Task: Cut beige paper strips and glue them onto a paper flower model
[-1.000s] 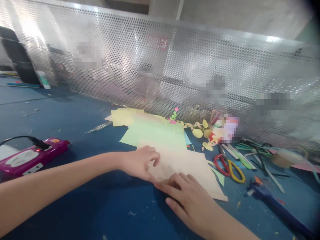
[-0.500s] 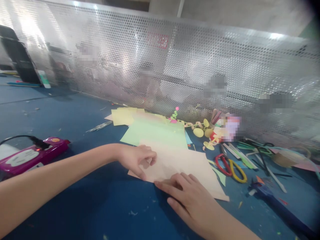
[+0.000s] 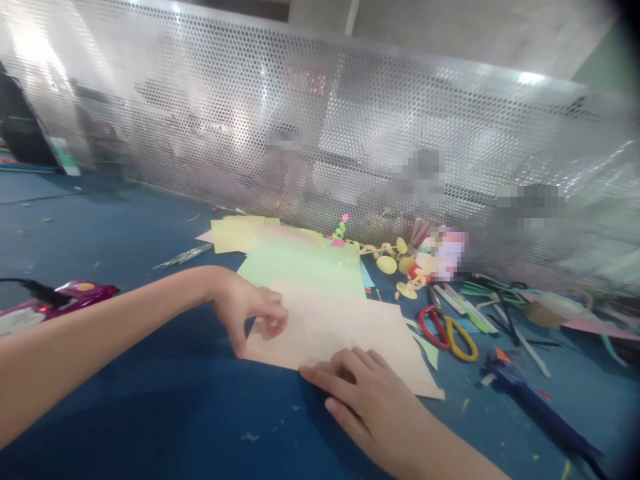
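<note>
The left hand (image 3: 245,307) is standing arched at 8 o'clock, thumb (image 3: 236,339) pointing toward 6, fingers (image 3: 274,315) curled; the right hand (image 3: 373,400), near 5 o'clock, is lying palm down, index finger (image 3: 327,381) pointing toward 10.

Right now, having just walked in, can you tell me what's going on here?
A person is handling a pale peach sheet of paper on a blue table. The right hand rests at its near edge; the left hand is at the near left corner, fingers curled over the paper. A pale green sheet lies beyond, and scissors with red and yellow handles lie to the right.
</note>
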`<state>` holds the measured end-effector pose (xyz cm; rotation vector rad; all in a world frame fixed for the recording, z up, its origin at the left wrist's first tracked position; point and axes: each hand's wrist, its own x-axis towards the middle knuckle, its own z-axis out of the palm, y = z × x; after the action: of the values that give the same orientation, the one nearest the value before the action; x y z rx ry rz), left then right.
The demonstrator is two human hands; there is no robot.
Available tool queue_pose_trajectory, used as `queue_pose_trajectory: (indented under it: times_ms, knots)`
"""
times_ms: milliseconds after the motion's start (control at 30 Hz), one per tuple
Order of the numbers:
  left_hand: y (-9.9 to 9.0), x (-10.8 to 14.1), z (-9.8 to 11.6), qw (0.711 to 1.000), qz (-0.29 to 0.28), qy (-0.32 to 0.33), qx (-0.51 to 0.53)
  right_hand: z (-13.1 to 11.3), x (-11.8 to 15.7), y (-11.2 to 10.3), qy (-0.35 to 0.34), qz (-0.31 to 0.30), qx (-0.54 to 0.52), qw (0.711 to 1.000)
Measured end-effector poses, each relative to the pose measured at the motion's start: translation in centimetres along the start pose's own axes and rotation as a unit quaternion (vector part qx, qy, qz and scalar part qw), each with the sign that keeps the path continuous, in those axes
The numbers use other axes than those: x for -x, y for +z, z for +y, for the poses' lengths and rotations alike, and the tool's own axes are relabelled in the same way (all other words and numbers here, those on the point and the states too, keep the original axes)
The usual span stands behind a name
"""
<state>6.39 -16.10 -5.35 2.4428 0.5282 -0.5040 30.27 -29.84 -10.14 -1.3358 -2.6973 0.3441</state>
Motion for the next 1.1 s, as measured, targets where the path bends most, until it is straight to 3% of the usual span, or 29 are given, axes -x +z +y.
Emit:
queue_pose_trajectory:
  times_ms: [433, 500, 567, 633, 667, 833, 1100]
  knots:
    - [-1.5, -0.4, 1.3, 0.998, -0.006, 0.003, 0.055, 1.3, 2.6, -1.4, -0.011, 0.017, 0.011, 1.0]
    - [-1.5, -0.9, 2.1, 0.998, 0.014, -0.021, 0.061, 1.2, 2.7, -1.5, -0.014, 0.018, 0.006, 1.0]
    - [-0.8, -2.1, 3.0, 0.993, 0.094, -0.053, 0.048, 1.1, 2.7, -1.4, -0.015, 0.017, 0.005, 1.0]
    - [0.5, -3.6, 3.9, 0.983, 0.177, -0.034, 0.038, 1.2, 2.7, -1.4, -0.014, 0.018, 0.007, 1.0]
    - [1.2, -4.4, 4.3, 0.981, 0.189, -0.016, 0.045, 1.2, 2.7, -1.3, -0.014, 0.019, 0.01, 1.0]
    - [3.9, -6.5, 4.4, 0.973, 0.219, 0.053, 0.052, 1.6, 3.2, -1.2, -0.025, 0.022, 0.024, 0.999]
    - [3.8, -6.4, 4.0, 0.975, 0.208, 0.07, 0.042, 2.7, 5.1, -0.9, -0.02, 0.045, 0.053, 0.997]
